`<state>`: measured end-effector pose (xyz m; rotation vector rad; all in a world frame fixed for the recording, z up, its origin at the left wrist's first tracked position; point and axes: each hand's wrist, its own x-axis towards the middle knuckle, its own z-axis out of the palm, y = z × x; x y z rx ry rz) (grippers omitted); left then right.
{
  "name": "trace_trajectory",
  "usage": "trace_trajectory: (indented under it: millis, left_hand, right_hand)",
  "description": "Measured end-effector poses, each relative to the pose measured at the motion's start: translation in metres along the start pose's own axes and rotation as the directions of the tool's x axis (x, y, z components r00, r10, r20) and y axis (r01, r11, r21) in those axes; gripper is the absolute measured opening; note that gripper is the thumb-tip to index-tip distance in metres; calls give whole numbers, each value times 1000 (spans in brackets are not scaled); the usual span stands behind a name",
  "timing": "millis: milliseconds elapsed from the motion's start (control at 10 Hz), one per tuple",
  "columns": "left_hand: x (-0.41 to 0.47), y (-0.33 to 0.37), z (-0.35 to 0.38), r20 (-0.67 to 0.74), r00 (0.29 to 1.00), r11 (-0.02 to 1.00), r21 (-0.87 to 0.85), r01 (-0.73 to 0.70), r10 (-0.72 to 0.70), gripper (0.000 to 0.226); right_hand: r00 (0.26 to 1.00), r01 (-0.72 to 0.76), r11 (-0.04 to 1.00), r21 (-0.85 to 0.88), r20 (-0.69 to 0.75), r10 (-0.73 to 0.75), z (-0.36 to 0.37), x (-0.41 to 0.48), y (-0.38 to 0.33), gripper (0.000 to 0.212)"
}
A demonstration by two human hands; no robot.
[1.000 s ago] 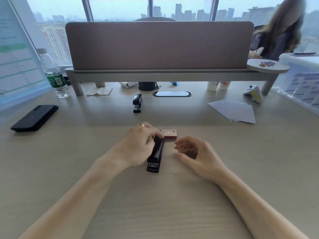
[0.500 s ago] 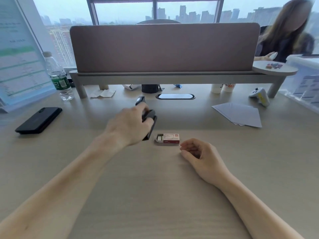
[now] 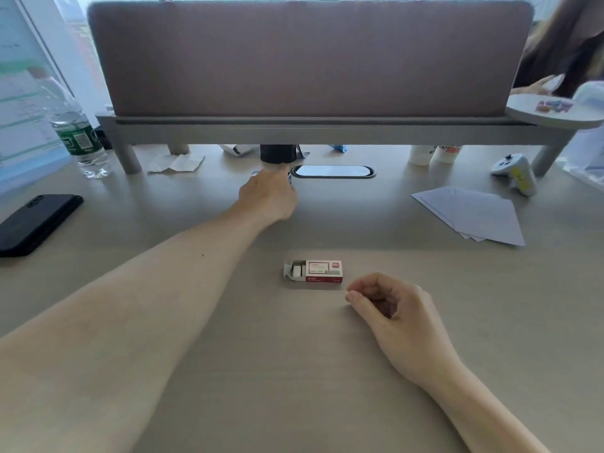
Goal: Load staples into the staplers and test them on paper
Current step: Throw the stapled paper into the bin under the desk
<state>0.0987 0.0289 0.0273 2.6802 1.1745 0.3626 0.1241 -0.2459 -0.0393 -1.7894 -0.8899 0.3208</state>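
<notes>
Head view, the only one: a second ago the left hand (image 3: 268, 197) lay on a black stapler in the middle of the desk (image 3: 294, 371), right beside the staple box (image 3: 313, 271). Half a second ago it was carrying that stapler away, and now the arm is stretched far out, with the hand just short of the oval cable opening (image 3: 333, 171), where a second stapler lay earlier. My reading is that the first stapler is finished or being set aside and the swap for the other one is under way, so more loading and the paper test remain.

Only the back of the left hand shows. Its fingers are bent downward over something, and just a dark sliver of a stapler (image 3: 289, 180) peeks out at the fingertips. I cannot tell whether they grip it, have let it go, or are closing on the second one.

The right hand (image 3: 392, 315) has hardly moved. It rests on the desk with its fingers loosely curled, thumb near the forefinger, and nothing seen in them. The staple box lies just beyond those fingertips, close but not touching, its left end open with pale strips showing, well apart from the left hand. The sheets of paper (image 3: 470, 214) lie off to the right, away from both hands and untouched
</notes>
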Motion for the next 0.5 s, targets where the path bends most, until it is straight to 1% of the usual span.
trace_trajectory:
  millis: [100,200,400,500]
  left_hand:
    - [11,3,14,18,1000,999,45,-8,8,38]
    - [17,4,26,0,1000,994,106,-30,30,38]
    - [17,4,25,-31,998,983,179,-48,54,47]
    - [14,8,14,-75,996,980,195,-42,57,57]
  right_hand:
    - [1000,-17,1000,8,10,17,-1,-1,-3,13]
    - [999,-31,999,20,15,30,-1,-2,-4,13]
    - [999,-47,998,32,7,46,0,-1,-5,13]
    - [999,-45,999,23,16,44,0,-1,-8,13]
